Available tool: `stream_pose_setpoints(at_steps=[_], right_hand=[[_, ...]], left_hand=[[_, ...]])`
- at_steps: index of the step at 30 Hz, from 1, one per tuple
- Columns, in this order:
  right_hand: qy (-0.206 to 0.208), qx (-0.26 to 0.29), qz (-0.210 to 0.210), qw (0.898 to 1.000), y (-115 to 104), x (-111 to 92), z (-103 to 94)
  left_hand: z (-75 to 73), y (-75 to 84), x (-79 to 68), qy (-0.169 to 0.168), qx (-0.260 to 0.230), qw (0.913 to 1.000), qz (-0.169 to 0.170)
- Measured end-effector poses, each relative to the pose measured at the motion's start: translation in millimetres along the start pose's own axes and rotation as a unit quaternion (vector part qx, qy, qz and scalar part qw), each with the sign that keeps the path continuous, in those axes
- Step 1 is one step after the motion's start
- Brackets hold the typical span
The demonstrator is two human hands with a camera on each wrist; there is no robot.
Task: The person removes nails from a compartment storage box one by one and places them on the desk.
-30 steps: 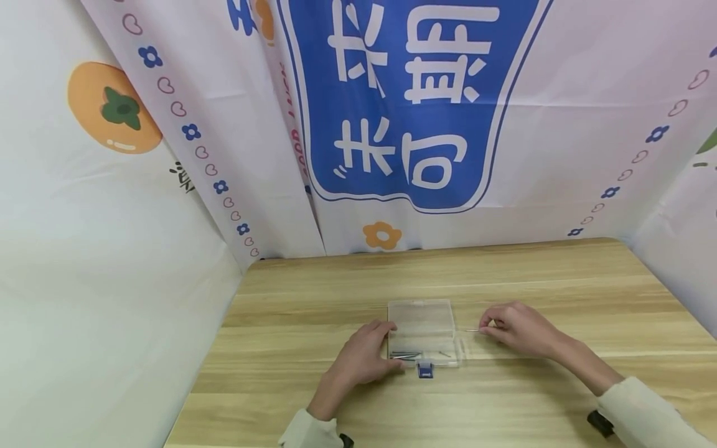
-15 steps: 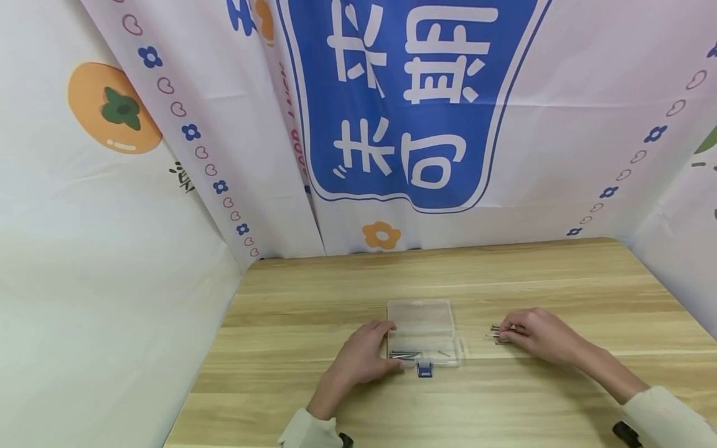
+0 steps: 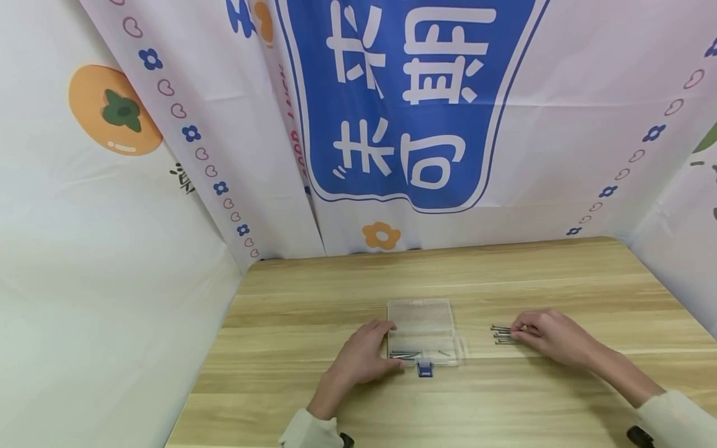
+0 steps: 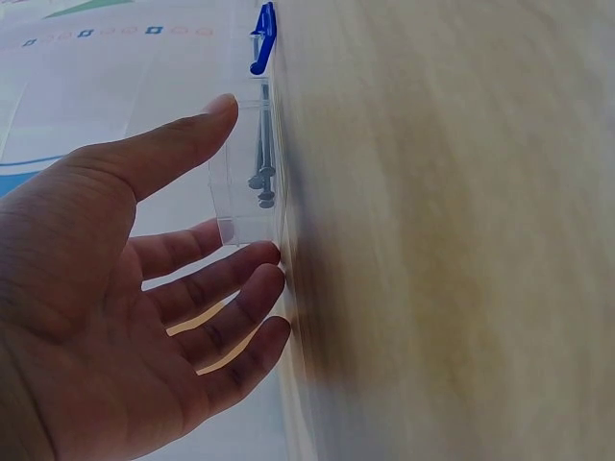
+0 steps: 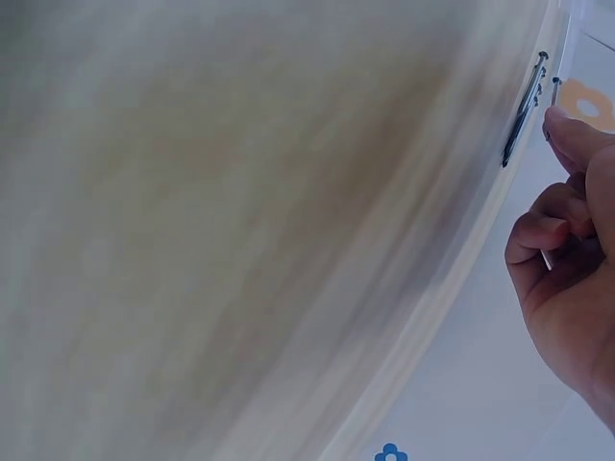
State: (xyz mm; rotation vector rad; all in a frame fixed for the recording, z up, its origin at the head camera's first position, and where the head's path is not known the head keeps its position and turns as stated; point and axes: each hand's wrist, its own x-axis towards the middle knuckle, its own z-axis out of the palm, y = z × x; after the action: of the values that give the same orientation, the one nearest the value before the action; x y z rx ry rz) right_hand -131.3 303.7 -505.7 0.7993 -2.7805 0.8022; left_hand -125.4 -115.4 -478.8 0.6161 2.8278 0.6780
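A clear plastic box (image 3: 420, 318) lies with its lid raised in the middle of the table; a blue latch (image 3: 425, 369) is on its front edge. Several nails (image 3: 406, 354) lie in its left front part, and a tiny thin piece (image 3: 444, 353) in the right. My left hand (image 3: 361, 354) holds the box's left end, thumb at the front and fingers behind. To the right, several loose nails (image 3: 500, 336) lie on the wood, heads to the left. Over them my right hand (image 3: 554, 333) pinches a nail (image 5: 556, 90) between thumb and fingertip.
The wooden table (image 3: 313, 292) ends at a printed cloth (image 3: 347, 224) hanging behind it. White cloth (image 3: 140, 311) also stands along the left side. Dark wrist straps (image 3: 640, 435) show below the sleeves.
My right hand carried a nail near the box a second ago; it has moved right to the loose nails, now more visible. My left hand and the box stay in place.
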Motion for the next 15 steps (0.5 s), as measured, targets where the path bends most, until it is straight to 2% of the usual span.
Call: stream_pose_setpoints(at_steps=[15], right_hand=[[0.013,-0.016,-0.024,1.0,7.4,-8.3,-2.0]], left_hand=[[-1.7,2.0,-1.7,-0.002,0.003,1.0,0.0]])
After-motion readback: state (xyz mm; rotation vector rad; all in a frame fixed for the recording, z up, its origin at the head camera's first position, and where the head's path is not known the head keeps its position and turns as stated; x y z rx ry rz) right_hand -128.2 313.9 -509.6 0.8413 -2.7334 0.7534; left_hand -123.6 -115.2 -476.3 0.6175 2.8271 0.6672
